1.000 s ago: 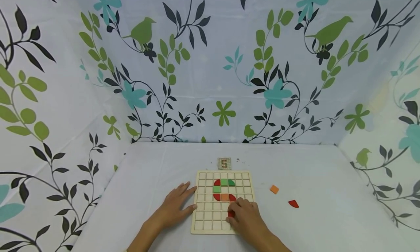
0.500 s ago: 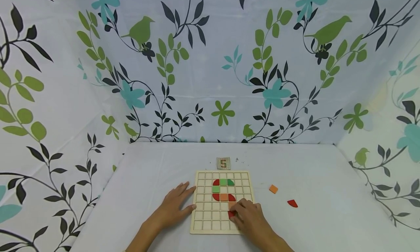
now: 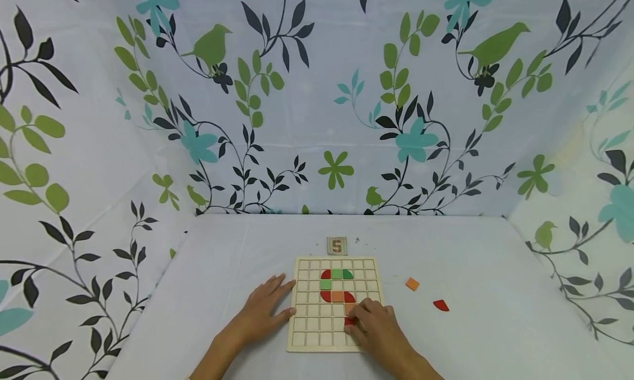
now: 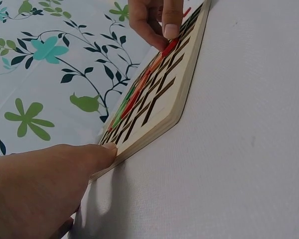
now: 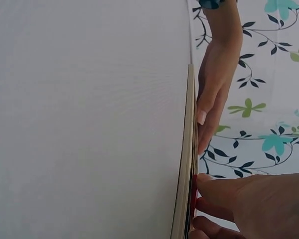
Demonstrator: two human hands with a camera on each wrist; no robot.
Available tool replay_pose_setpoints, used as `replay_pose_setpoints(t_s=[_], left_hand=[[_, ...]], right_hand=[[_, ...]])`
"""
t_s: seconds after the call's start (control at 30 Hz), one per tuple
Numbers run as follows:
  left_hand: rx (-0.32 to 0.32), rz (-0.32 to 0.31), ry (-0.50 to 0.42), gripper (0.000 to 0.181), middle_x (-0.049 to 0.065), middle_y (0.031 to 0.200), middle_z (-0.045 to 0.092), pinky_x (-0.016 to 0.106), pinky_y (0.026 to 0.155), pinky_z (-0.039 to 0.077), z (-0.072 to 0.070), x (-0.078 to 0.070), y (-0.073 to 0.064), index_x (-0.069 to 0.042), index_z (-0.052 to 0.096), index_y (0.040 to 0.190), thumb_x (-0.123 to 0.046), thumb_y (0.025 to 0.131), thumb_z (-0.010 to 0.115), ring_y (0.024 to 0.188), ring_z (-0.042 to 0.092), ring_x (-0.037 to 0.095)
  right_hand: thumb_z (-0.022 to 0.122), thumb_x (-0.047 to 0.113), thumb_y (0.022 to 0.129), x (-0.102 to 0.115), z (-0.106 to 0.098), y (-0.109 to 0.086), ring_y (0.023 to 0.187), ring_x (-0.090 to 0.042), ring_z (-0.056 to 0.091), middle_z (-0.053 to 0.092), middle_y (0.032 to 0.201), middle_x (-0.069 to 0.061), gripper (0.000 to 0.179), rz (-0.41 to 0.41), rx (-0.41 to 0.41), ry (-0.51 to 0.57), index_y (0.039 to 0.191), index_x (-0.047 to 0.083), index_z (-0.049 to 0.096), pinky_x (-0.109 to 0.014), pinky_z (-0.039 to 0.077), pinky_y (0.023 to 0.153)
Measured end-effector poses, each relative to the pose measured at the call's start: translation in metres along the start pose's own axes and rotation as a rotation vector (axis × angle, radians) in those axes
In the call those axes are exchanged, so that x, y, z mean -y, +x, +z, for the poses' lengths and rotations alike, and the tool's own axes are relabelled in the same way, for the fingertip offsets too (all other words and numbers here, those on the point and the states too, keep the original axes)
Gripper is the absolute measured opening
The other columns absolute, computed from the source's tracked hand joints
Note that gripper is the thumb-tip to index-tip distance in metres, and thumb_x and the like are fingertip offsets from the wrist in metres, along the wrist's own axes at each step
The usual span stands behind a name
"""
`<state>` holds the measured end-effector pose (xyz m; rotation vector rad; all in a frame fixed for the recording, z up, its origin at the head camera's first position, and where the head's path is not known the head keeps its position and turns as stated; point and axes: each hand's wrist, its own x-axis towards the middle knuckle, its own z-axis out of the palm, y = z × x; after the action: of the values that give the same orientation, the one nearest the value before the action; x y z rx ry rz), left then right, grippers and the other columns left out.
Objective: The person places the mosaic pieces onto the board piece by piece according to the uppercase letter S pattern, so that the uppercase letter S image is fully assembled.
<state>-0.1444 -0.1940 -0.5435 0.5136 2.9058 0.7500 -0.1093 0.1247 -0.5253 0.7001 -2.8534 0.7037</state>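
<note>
A wooden grid board point(image 3: 307, 333) lies flat on the white table. My left hand point(image 3: 264, 308) rests at its left edge, fingers extended, with the thumb on the rim in the left wrist view. Over the board's lower right part, my right hand point(image 3: 378, 330) pinches a small red piece point(image 3: 349, 321) between thumb and fingers, at a cell of the grid. Just above it sits an orange square point(image 3: 350, 309), partly covered by the fingers. Further up, a red quarter-round piece point(image 3: 349, 297), another orange square point(image 3: 338, 296) and green squares point(image 3: 337, 274) fill cells in a curved line.
Right of the board lie a loose orange square point(image 3: 412, 284) and a loose red quarter-round piece point(image 3: 441, 305). A small card with an S-shaped pattern point(image 3: 337, 246) lies behind the board. Patterned cloth point(image 3: 317, 94) hangs at the back and sides.
My right hand has shifted slightly right, uncovering part of the orange square above the red piece. The left hand stays at the board's edge.
</note>
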Motion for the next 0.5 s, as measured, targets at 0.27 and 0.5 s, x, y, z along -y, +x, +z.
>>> replay_pose_setpoints(t_s=[0.27,0.5], left_hand=[[0.001,0.005,-0.004,0.069,0.015,0.171,0.034,0.066,0.127,0.019,-0.0021,-0.0016,-0.0001,-0.021,0.045,0.162,-0.054,0.103,0.062,0.16,0.025,0.041],[0.001,0.0,-0.008,0.068,0.015,0.17,0.034,0.066,0.127,0.02,-0.003,-0.0022,0.0005,-0.021,0.046,0.161,-0.053,0.103,0.063,0.16,0.026,0.041]], right_hand=[[0.086,0.028,0.09,-0.001,-0.0018,0.0026,0.09,-0.008,0.057,0.059,0.095,0.012,0.016,-0.008,0.015,-0.036,0.097,0.023,0.073,-0.03,0.036,0.073],[0.083,0.021,0.092,-0.0013,-0.0063,0.0052,0.092,-0.01,0.056,0.06,0.097,0.01,0.014,-0.02,0.088,0.029,0.101,0.019,0.073,-0.034,0.047,0.079]])
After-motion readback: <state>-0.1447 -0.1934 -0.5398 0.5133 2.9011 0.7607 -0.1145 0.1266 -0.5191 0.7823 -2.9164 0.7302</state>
